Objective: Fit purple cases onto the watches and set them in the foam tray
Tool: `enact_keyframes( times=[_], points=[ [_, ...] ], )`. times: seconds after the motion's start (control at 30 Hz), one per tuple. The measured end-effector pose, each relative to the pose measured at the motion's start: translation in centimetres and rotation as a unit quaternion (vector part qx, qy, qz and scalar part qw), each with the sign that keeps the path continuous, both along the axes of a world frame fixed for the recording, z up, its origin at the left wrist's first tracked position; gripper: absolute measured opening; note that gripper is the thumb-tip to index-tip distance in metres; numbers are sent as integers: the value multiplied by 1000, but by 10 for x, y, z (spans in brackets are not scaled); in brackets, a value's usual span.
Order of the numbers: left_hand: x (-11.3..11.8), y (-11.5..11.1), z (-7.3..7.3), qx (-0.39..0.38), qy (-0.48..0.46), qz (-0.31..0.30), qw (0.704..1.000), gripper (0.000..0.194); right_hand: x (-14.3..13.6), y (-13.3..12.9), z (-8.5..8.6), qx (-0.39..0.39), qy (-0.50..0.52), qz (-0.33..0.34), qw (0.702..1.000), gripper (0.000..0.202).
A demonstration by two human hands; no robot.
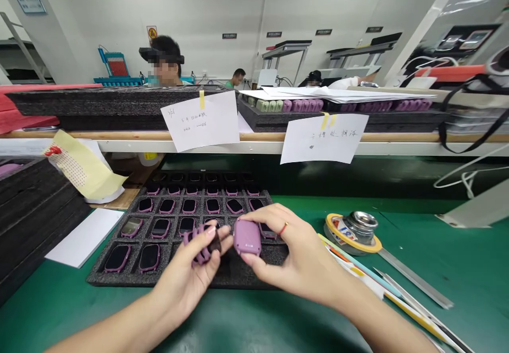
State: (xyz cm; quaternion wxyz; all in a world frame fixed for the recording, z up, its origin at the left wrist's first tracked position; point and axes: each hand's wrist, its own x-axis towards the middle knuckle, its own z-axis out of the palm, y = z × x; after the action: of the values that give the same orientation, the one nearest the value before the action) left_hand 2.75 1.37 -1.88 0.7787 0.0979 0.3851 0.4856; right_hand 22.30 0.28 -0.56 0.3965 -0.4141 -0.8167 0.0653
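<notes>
My left hand (194, 265) is closed round several purple watch cases (201, 257), which are stacked against its palm over the foam tray. Between the thumb and fingers of my right hand (294, 252) is one purple watch case (247, 237), its plain side towards me and small marks near its lower edge. The two hands are close together but apart. Beneath them lies the black foam tray (103, 279), with rows of purple watches, dark screens up, in its compartments. My hands hide part of the front rows.
Stacked black foam (35, 220) and white paper (85, 236) are at the left. Yellow tape (334, 231), a glass jar (362, 223), a metal ruler (415, 279) and pens lie right. A shelf edge (258, 146) with hanging notes crosses behind; people sit beyond.
</notes>
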Motion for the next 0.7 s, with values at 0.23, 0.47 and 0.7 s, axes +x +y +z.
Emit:
enact_keyframes(
  times=[0.23, 0.47, 0.7],
  points=[
    [-13, 5, 13, 58, 21, -52, 997, 18, 11, 5, -45, -80, -80, -4, 994, 35],
    [-6, -6, 2, 62, -8, -130, 990, 28, 1, -9, -2, 4, 31, 15, 999, 30],
    [-5, -10, -6, 77, -43, -185, 979, 38, -26, -16, 8, -52, 48, 106, 992, 22]
  ],
)
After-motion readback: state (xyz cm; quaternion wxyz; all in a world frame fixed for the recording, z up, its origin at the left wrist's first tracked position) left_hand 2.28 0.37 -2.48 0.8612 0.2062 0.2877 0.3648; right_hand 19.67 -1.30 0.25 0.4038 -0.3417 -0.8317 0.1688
